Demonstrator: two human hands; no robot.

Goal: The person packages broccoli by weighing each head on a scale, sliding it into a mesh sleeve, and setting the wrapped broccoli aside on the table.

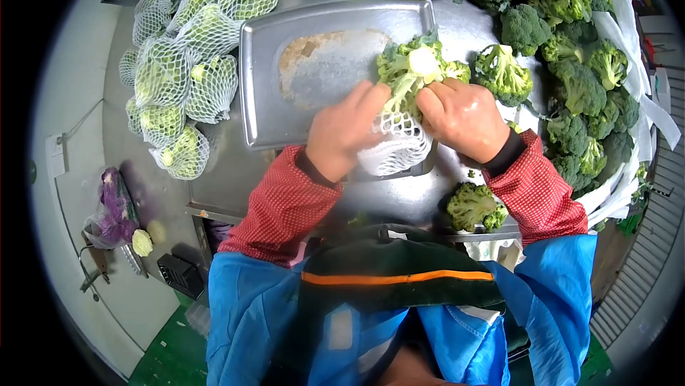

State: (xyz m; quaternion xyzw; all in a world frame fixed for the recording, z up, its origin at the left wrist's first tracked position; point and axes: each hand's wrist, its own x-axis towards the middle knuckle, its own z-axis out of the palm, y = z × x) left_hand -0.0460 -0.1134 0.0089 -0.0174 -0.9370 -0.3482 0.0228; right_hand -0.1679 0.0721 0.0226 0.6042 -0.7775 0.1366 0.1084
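Note:
A head of broccoli (pixel 422 65) is held stem up over the right side of a metal tray. A white foam net sleeve (pixel 396 147) covers its lower part and hangs loose toward my body. My left hand (pixel 347 130), a little smeared by motion, is closed on the net's left edge beside the broccoli. On the other side, my right hand (pixel 465 118) has its fingers curled and pressed on the net's right edge against the broccoli. The fingertips of both hands are partly hidden.
The metal tray (pixel 265 29) lies on a steel table. Several netted broccoli heads (pixel 163 72) are piled at left; several bare ones (pixel 574 86) are heaped at right. One loose broccoli head (pixel 472 207) lies near the front edge, another (pixel 504 75) right of the tray.

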